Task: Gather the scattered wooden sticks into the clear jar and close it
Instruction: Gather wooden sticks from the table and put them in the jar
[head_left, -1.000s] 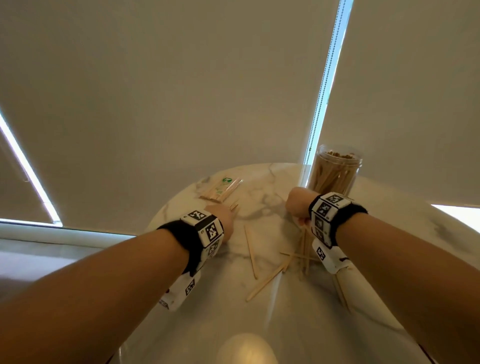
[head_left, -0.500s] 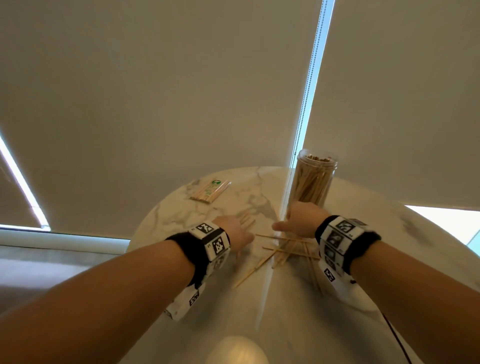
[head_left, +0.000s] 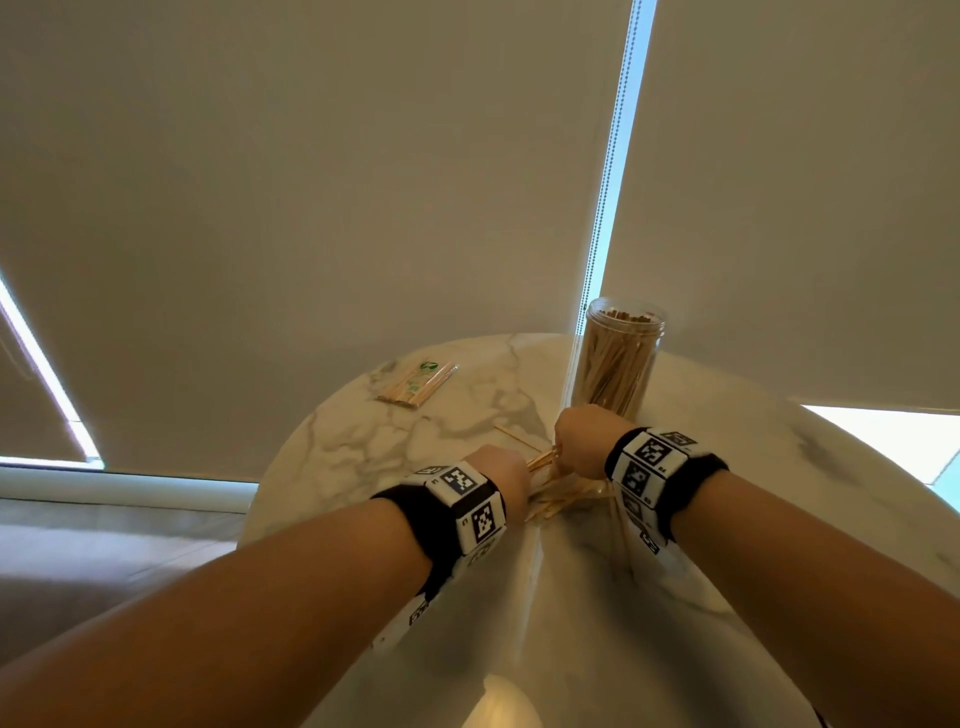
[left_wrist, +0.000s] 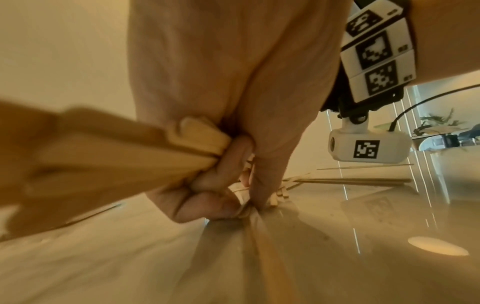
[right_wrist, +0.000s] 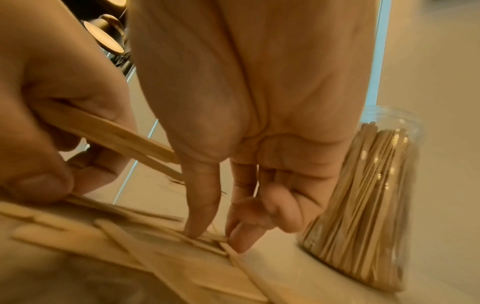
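Your hands meet over loose wooden sticks (head_left: 563, 493) on the marble table (head_left: 363, 441).
Your left hand (head_left: 501, 475) clutches a bundle; your right hand (head_left: 582, 441) pinches sticks. The open, stick-filled clear jar (head_left: 615, 358) stands just behind; a wrapped stick packet (head_left: 418, 384) lies far left.

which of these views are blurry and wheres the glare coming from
Head view: sharp, with wide-angle bending; bright strips between the beige blinds glare and streak the glossy round marble table. Left wrist view: the held flat wooden sticks smear close up. Right wrist view: motion-soft throughout, the clear plastic jar included.
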